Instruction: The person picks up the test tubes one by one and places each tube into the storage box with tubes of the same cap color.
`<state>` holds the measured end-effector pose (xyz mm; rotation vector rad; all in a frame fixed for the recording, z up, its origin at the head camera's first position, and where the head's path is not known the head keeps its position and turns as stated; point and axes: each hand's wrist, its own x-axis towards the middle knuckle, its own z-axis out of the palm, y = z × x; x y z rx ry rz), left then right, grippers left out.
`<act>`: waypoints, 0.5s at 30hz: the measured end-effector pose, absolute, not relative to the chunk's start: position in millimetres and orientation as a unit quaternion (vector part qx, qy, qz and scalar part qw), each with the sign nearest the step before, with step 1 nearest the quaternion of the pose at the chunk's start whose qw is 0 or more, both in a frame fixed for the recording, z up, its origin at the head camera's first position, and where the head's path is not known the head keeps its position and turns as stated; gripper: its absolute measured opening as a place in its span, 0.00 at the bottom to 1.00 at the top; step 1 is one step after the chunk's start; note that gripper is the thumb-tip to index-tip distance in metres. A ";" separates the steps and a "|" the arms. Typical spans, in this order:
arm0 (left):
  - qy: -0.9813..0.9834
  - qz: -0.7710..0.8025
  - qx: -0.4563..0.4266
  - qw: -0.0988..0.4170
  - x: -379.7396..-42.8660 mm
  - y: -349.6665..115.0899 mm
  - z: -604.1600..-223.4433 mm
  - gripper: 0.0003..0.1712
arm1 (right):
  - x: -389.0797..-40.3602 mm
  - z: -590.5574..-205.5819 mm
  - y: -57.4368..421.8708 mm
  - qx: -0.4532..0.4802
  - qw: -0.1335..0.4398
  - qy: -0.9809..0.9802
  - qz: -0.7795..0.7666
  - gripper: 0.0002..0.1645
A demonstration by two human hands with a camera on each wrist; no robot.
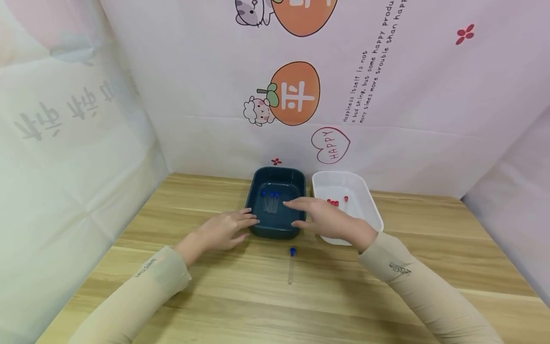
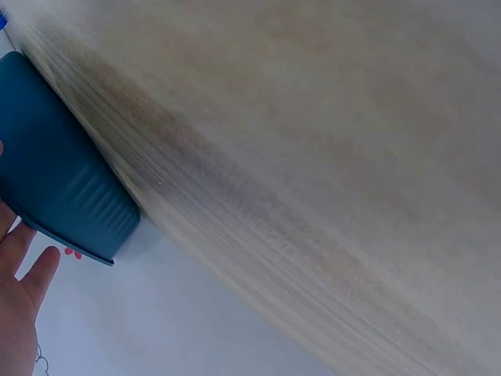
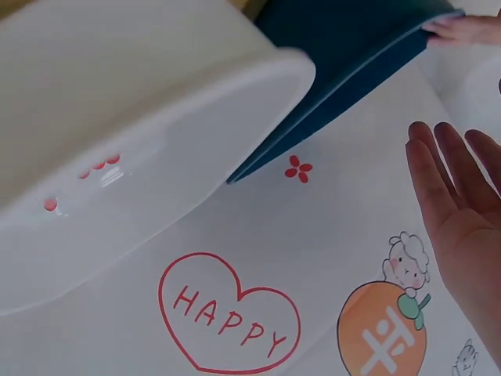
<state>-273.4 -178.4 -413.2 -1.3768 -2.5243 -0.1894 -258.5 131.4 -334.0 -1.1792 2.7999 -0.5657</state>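
Holding blue-capped tubes (image 1: pixel 270 200), the dark tray (image 1: pixel 258 184) neighbours a white tray (image 1: pixel 365 200).

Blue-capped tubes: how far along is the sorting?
Looks mostly done: several blue-capped tubes lie in the dark blue tray, and red-capped pieces sit in the white tray. In hand: nothing gripped; the left hand rests at the blue tray's near corner, and the right hand reaches over it with straight fingers. Left: one blue-capped tube on the wooden table.
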 end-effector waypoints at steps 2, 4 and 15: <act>-0.868 -0.065 -0.475 0.131 -273.6 -178.8 -413.1 0.24 | -250.8 -337.3 133.7 -0.384 0.020 0.903 -0.189 0.33; -0.867 -0.063 -0.476 0.133 -273.9 -179.0 -413.2 0.24 | -243.7 -341.3 136.0 -0.391 0.012 0.901 -0.189 0.33; -0.867 -0.057 -0.475 0.138 -273.6 -180.0 -414.0 0.24 | -219.8 -365.2 143.0 -0.378 0.013 0.891 -0.253 0.28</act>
